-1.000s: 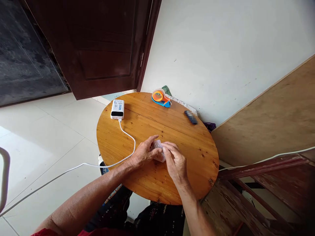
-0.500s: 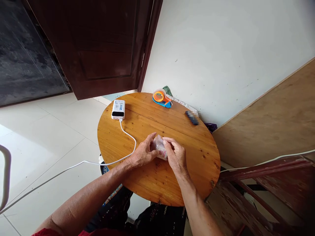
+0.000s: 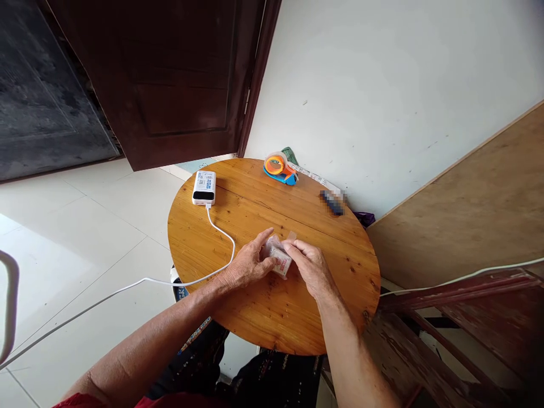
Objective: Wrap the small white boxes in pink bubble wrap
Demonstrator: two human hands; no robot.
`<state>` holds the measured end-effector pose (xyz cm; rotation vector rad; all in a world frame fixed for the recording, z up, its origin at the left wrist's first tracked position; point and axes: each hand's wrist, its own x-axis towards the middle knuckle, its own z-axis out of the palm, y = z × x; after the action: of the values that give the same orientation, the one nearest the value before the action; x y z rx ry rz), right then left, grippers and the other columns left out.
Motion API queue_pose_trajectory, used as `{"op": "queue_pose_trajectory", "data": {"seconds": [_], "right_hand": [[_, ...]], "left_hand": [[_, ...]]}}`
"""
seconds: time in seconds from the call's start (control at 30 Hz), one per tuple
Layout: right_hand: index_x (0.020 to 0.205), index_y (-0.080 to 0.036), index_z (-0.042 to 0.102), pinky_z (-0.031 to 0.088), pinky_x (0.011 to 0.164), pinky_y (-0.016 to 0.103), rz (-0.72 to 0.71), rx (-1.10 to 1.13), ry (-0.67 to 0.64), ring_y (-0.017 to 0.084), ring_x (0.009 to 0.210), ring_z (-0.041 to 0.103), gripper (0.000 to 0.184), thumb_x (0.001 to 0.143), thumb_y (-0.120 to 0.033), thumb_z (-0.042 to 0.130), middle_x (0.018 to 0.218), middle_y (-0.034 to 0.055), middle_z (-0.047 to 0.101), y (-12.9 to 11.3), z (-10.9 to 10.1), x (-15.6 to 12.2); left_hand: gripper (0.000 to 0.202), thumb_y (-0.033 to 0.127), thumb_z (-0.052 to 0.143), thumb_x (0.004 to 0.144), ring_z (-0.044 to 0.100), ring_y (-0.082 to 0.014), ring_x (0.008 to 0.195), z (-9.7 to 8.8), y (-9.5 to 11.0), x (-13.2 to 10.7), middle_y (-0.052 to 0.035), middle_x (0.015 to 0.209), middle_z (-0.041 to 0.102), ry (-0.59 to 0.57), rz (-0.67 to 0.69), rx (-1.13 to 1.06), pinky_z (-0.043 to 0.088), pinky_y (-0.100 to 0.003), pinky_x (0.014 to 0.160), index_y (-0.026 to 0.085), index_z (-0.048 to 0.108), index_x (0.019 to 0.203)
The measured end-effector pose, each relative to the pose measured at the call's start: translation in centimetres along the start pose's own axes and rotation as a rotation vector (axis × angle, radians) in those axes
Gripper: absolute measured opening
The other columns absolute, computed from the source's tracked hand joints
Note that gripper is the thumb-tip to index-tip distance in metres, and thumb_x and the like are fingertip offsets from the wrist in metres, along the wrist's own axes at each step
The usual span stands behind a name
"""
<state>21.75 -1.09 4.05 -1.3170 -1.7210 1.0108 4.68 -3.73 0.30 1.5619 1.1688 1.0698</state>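
A small white box with red print sits low over the middle of the round wooden table, with clear crinkled plastic around its far end. My left hand grips it from the left, thumb lying on its top face. From the right, my right hand pinches an edge of the plastic between thumb and fingers. A short translucent strip sticks up beyond those fingers; whether it is tape or plastic film is unclear. My fingers hide part of the box's far side.
A white power bank stands at the table's far left, its white cable running behind my left forearm's side to the floor. An orange and blue tape dispenser and a blurred dark object lie near the wall.
My right hand has moved slightly right, drawing the pinched plastic outward. More of the box's printed face shows, and the translucent strip has come into view. My left hand stays nearly still.
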Motion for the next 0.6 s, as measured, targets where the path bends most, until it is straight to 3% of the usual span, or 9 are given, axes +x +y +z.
{"op": "queue_pose_trajectory", "data": {"seconds": [0.13, 0.4, 0.5, 0.6], "right_hand": [[0.078, -0.020, 0.075, 0.051, 0.076, 0.032, -0.098, -0.010, 0.042, 0.024, 0.082, 0.067, 0.032, 0.086, -0.046, 0.058, 0.081, 0.0032, 0.073, -0.1, 0.2, -0.1], [0.089, -0.020, 0.075, 0.053, 0.081, 0.034, -0.178, -0.150, 0.063, 0.026, 0.088, 0.070, 0.029, 0.090, -0.039, 0.054, 0.094, 0.0065, 0.076, -0.8, 0.6, -0.9], [0.094, -0.022, 0.075, 0.052, 0.085, 0.034, -0.243, -0.243, 0.043, 0.025, 0.091, 0.070, 0.028, 0.093, -0.036, 0.050, 0.098, 0.0071, 0.076, -1.0, 0.4, -1.3], [0.100, -0.022, 0.073, 0.051, 0.088, 0.036, -0.325, -0.333, 0.052, 0.025, 0.097, 0.069, 0.030, 0.096, -0.032, 0.045, 0.104, 0.0084, 0.075, -0.6, 0.4, -1.7]], "left_hand": [[0.074, 0.024, 0.059, 0.080, 0.057, -0.0161, 0.083, 0.0, 0.0, 0.0, -0.0022, 0.103, 0.064, 0.007, 0.025, -0.013, 0.051, -0.030, 0.080, 0.020, 0.035, 0.150], [0.066, 0.022, 0.058, 0.083, 0.059, -0.0175, 0.082, 0.1, 0.3, 0.2, -0.0006, 0.087, 0.063, 0.051, 0.010, 0.092, 0.050, -0.033, 0.087, 0.017, 0.041, 0.147], [0.064, 0.024, 0.057, 0.085, 0.061, -0.0190, 0.086, 0.3, 0.4, 0.2, -0.0035, 0.094, 0.066, 0.060, 0.009, 0.133, 0.051, -0.034, 0.088, 0.016, 0.042, 0.146], [0.059, 0.025, 0.056, 0.088, 0.062, -0.0225, 0.097, 0.6, 0.5, 0.0, -0.0105, 0.113, 0.067, 0.073, 0.032, 0.214, 0.051, -0.038, 0.092, 0.014, 0.044, 0.145]]}}
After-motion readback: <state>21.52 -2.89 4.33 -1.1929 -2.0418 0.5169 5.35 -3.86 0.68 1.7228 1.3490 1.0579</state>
